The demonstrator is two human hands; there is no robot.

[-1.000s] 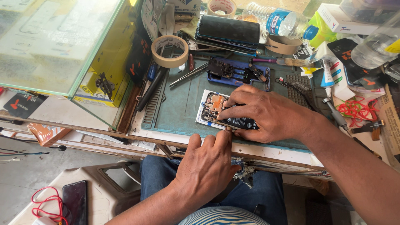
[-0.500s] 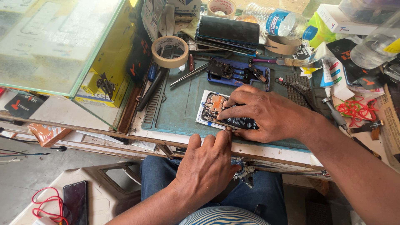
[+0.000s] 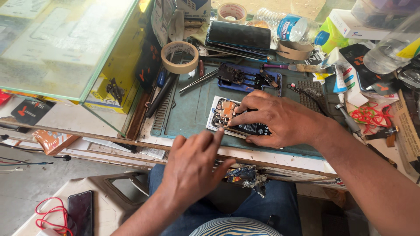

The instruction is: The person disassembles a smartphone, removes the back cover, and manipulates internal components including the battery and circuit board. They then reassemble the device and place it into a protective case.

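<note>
Cluttered repair counter [image 3: 262, 154] with a teal work mat. Opened black smartphone, back cover off [image 3: 236, 120], lies mid-mat. Compared with a second ago, left hand [image 3: 192, 168] has lifted off its near edge, fingers loose, holding nothing. Right hand [image 3: 275, 120] presses down on top, fingertips pinning the phone, not closed around it.

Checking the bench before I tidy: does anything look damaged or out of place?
Yes. The opened phone under the right hand lies with its back off, circuitry bare. Crumpled scraps hang off the bench's front edge, near the left hand.
</note>
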